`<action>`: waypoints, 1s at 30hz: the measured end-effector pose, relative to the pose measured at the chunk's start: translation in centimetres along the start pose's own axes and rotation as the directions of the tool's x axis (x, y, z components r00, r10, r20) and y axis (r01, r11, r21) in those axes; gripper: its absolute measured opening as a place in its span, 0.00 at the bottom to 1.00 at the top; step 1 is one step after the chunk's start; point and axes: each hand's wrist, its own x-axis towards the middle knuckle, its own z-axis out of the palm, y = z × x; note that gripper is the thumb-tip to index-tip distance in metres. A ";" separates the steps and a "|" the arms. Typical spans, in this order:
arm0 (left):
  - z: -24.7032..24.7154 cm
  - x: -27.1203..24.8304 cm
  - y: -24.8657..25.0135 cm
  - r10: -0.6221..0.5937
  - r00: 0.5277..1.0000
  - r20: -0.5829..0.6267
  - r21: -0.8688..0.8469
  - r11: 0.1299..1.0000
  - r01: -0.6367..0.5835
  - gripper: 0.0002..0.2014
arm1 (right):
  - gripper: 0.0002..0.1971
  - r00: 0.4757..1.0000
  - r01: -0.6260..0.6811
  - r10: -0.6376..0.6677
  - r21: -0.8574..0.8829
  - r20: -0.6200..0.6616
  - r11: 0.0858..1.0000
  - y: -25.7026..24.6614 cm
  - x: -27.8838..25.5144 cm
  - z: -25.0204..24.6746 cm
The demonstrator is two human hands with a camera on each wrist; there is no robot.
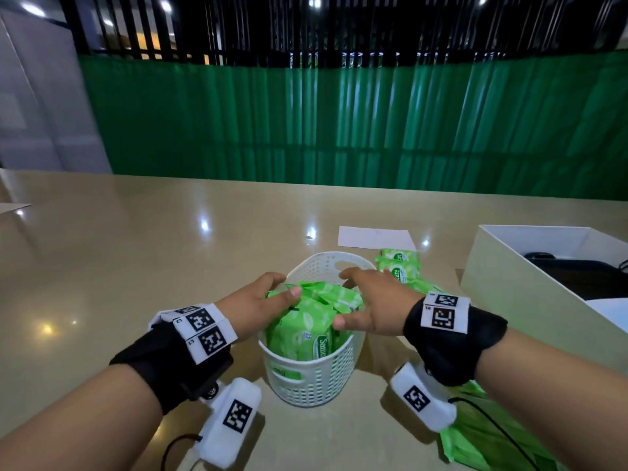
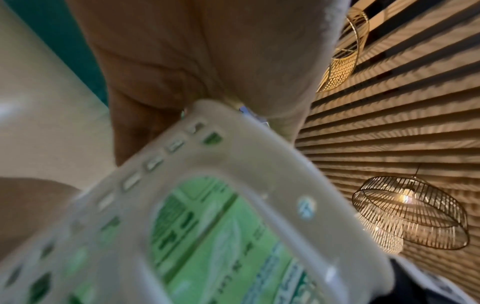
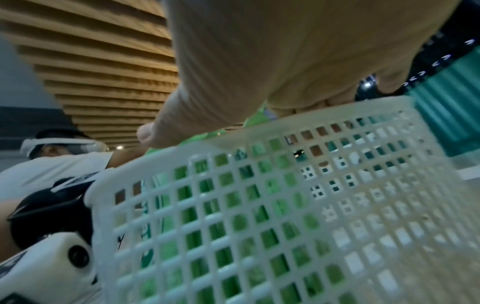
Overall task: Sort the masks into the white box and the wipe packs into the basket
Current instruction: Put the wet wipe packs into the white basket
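**Both hands on the wipe packs in the basket**

Nearest the head camera: two forearms with black wrist straps carrying white tag blocks. Left hand (image 1: 258,300) lies over the left rim of the basket (image 1: 311,382), thumb across the top of the green wipe packs (image 1: 306,324) that stand bunched inside; fingers bent down at the far rim. Whether they pinch a pack or only press on it cannot be told. Right hand (image 1: 370,304) covers the right side of the bunch, fingers spread and lightly curved, thumb at the near edge; grip also unclear. The right wrist view shows that palm just above the lattice wall (image 3: 259,205), green showing through the holes. The left wrist view is blurred; a pack label shows through the handle slot.

Basket stands on the beige table (image 1: 136,249), packs rising above its rim. More wipe packs (image 1: 401,266) lie just right of it, behind the right hand. White box (image 1: 509,277) sits further right, something dark inside. A white sheet (image 1: 373,236) lies beyond the basket. Green packaging (image 1: 482,436) lies at the near right, under the right forearm.
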 end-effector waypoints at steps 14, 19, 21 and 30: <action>1.6 -1.2 2.6 -0.065 0.989 0.135 0.215 0.976 0.035 0.46 | 0.59 0.985 0.053 -0.075 0.137 0.154 0.989 1.4 -0.8 0.5; 1.7 -1.8 3.6 0.194 0.975 0.107 0.551 0.805 -0.221 0.44 | 0.50 0.988 0.026 -0.074 0.323 0.137 0.946 3.1 -2.1 -0.6; 1.9 -2.0 4.1 0.264 0.937 0.230 0.613 0.708 -0.351 0.50 | 0.46 0.998 0.024 -0.043 0.313 0.053 0.949 4.2 -3.2 -1.6; 2.2 -0.5 3.8 0.242 0.931 0.273 0.513 0.782 -0.354 0.61 | 0.22 0.907 -0.150 0.230 -0.240 0.354 0.959 8.6 -7.9 -2.0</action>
